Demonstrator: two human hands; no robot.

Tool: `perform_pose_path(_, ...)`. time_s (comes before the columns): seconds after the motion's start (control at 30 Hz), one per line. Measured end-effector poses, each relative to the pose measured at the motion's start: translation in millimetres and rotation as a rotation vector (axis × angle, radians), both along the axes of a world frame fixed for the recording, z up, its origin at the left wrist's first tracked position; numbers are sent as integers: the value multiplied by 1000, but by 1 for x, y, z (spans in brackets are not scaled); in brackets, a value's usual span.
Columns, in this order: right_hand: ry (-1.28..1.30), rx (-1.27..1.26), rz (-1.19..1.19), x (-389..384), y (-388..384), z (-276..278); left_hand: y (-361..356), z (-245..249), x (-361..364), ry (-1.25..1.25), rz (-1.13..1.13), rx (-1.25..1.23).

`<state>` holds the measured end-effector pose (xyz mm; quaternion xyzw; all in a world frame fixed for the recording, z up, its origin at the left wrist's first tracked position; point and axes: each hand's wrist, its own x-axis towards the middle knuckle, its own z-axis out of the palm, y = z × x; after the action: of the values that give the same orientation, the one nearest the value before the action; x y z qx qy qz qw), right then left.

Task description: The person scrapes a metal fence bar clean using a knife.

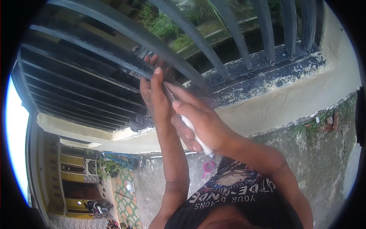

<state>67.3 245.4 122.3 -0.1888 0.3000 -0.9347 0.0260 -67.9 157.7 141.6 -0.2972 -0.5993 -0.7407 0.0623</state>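
Note:
My right hand (198,124) is closed around the white handle of a tool (195,133), which has a metal cap at its lower end. A thin metal shaft runs from the handle up toward my left hand; its tip is hidden. My left hand (154,82) is wrapped around a dark grey railing bar (95,45), thumb on the near side and fingertips showing beyond. Something pale and grey shows behind these fingers, too covered to name. A crumpled dark cloth (141,123) lies on the ledge below my left hand.
More railing bars (263,30) rise from a wall ledge (267,78) with flaking paint. Plants (164,24) grow beyond them. A pink ring-shaped object (208,168) lies on the concrete floor (152,187). At lower left are potted plants (114,164) and a motorcycle (98,207).

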Motion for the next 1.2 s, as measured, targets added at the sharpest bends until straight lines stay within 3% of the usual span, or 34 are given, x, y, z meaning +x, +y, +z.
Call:
perform_pose_path(0.17, -72, -8, -22, -6, -5, -16, -3, -16, -4, 55, 72, -109)
perform_pose_path(0.53, -66, -3, -40, -8, -6, -23, -2, -26, -6, -47, 62, -81)
perform_pose_path(0.7, -3, 9, -13, -5, -9, -14, -3, -6, 4, 70, 76, -61)
perform_pose_path(1.2, -29, -97, -4, -7, -14, -22, -1, -15, -2, 19, 49, -77)
